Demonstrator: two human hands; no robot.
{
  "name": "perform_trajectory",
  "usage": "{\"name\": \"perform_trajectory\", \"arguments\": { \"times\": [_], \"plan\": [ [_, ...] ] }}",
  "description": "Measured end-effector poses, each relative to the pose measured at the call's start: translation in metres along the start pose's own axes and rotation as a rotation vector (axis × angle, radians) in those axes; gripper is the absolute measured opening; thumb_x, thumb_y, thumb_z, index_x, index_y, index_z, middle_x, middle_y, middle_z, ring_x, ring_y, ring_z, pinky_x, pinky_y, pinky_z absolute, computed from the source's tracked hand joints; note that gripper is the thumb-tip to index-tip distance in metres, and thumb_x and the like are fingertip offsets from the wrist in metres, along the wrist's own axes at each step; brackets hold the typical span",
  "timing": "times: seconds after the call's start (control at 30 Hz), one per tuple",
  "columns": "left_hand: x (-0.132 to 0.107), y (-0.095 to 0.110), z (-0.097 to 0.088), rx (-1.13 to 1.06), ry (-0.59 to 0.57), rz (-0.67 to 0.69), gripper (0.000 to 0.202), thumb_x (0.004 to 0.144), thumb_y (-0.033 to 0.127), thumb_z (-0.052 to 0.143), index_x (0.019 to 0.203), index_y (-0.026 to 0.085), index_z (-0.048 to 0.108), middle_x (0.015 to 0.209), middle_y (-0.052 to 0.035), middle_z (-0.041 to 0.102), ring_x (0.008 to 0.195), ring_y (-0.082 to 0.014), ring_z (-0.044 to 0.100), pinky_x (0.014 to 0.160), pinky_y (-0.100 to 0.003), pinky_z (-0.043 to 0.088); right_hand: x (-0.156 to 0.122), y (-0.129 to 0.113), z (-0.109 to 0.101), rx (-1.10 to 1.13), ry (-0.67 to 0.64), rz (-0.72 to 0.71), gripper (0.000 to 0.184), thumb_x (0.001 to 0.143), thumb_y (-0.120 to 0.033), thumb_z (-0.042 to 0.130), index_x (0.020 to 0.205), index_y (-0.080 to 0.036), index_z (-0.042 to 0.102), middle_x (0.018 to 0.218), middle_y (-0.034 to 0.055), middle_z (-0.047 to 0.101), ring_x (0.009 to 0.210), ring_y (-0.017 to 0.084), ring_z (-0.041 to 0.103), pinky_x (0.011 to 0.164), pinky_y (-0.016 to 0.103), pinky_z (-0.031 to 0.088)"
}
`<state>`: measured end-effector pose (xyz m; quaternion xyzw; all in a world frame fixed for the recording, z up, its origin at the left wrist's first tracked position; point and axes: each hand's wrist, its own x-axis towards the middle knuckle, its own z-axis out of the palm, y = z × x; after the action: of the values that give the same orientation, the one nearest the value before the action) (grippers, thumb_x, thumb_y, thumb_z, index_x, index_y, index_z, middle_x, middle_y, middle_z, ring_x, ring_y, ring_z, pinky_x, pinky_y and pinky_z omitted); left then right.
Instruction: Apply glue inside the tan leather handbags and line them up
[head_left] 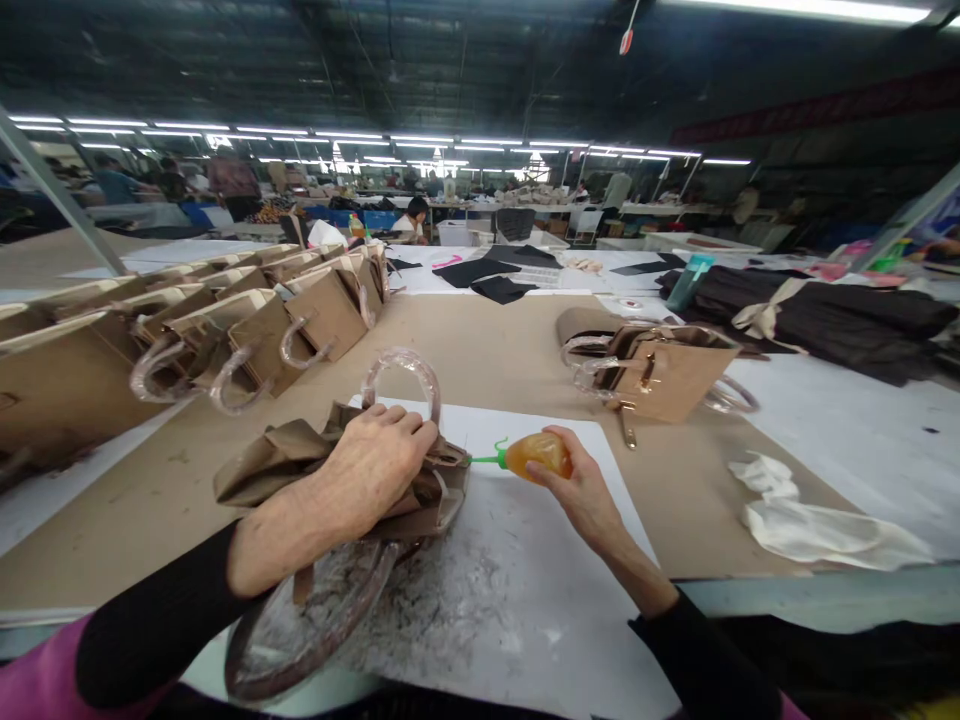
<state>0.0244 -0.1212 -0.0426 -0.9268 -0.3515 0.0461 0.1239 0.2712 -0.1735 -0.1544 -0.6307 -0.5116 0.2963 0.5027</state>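
Head view has your right hand [581, 490] closed round a small orange bottle [536, 452], thumb and fingers pinching its soft body. Its green nozzle [484, 459] points left, and the tip touches the edge of the tan bag [300, 460]. Your left hand [371, 470] lies on top of that bag, palm pressing down and fingers curled tight over its upper edge, just beside the nozzle tip.

The bag lies on its side over the left part of the white sheet [525, 580], crumpled under your palm. One plastic-wrapped handle [401, 370] arches up just past your fingers, at the far edge of the sheet. The other handle [315, 620] lies at the sheet's near left corner, close to your sleeve. The bottle hovers above the middle of the sheet, and the surface nearer to you is smudged grey.

Left of the sheet, a row of bags [225, 320] of the same tan stands upright, running away from you. Beyond the sheet's far right corner another bag [652, 365] lies on its side with its handles spread. Right of the sheet, well apart, a crumpled white cloth [810, 520] rests on the table. Further off on that side lies a heap of dark fabric [825, 315], with a teal bottle [688, 280] at its left end. Far beyond the sheet, black pieces [487, 275] lie flat on a pale tabletop
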Motion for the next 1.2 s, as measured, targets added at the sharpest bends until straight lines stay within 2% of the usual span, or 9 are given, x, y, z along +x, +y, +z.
{"name": "perform_trajectory", "arguments": {
  "times": [0.17, 0.43, 0.6, 0.8, 0.93, 1.2],
  "plan": [
    [-0.005, 0.007, 0.007, -0.021, -0.011, -0.03, 0.015, 0.085, 0.012, 0.045, 0.092, 0.014, 0.059, 0.094, -0.0086, 0.064, 0.089, -0.0262, 0.058, 0.075, -0.039, 0.049, 0.004, 0.01, 0.004, 0.024, -0.025, -0.001, 0.052, 0.067, -0.043, 0.07, 0.11, -0.02, 0.052, 0.102, 0.0053, 0.058, 0.092, 0.026, 0.054, 0.088, 0.04, 0.041],
    [-0.026, 0.017, 0.025, -0.065, 0.084, -0.053, 0.017, 0.083, 0.013, 0.052, 0.098, 0.015, 0.06, 0.1, -0.0083, 0.063, 0.094, -0.0252, 0.057, 0.076, -0.038, 0.053, -0.001, 0.026, -0.007, 0.125, -0.155, 0.044, 0.047, 0.069, -0.038, 0.073, 0.108, -0.022, 0.053, 0.089, 0.0001, 0.057, 0.081, 0.022, 0.054, 0.074, 0.032, 0.044],
    [-0.04, 0.02, 0.032, -0.104, 0.122, -0.059, 0.02, 0.083, 0.011, 0.053, 0.101, 0.013, 0.062, 0.102, -0.0094, 0.064, 0.096, -0.0265, 0.057, 0.079, -0.041, 0.054, -0.003, 0.034, -0.01, 0.187, -0.181, 0.088, 0.045, 0.069, -0.038, 0.074, 0.105, -0.021, 0.053, 0.088, 0.0, 0.058, 0.083, 0.021, 0.054, 0.072, 0.031, 0.044],
    [-0.045, 0.018, 0.036, -0.153, 0.158, -0.067, 0.022, 0.082, 0.011, 0.053, 0.103, 0.013, 0.062, 0.103, -0.0085, 0.065, 0.098, -0.0267, 0.057, 0.079, -0.042, 0.055, -0.001, 0.039, -0.006, 0.214, -0.129, 0.085, 0.047, 0.07, -0.04, 0.074, 0.108, -0.023, 0.051, 0.09, -0.0001, 0.058, 0.084, 0.022, 0.054, 0.074, 0.032, 0.044],
    [-0.044, 0.018, 0.033, -0.15, 0.14, -0.068, 0.022, 0.081, 0.01, 0.054, 0.101, 0.013, 0.063, 0.103, -0.0086, 0.065, 0.097, -0.0267, 0.058, 0.078, -0.042, 0.056, -0.002, 0.04, -0.003, 0.221, -0.104, 0.075, 0.049, 0.069, -0.041, 0.076, 0.109, -0.024, 0.051, 0.092, -0.0006, 0.057, 0.084, 0.021, 0.054, 0.075, 0.032, 0.043],
    [-0.042, 0.017, 0.033, -0.153, 0.095, -0.075, 0.021, 0.084, 0.011, 0.051, 0.101, 0.013, 0.063, 0.103, -0.0092, 0.064, 0.098, -0.0271, 0.057, 0.078, -0.042, 0.055, -0.01, 0.039, -0.006, 0.263, -0.169, 0.127, 0.045, 0.07, -0.04, 0.075, 0.105, -0.023, 0.053, 0.087, -0.0002, 0.059, 0.081, 0.022, 0.054, 0.072, 0.032, 0.044]
  ]
}}
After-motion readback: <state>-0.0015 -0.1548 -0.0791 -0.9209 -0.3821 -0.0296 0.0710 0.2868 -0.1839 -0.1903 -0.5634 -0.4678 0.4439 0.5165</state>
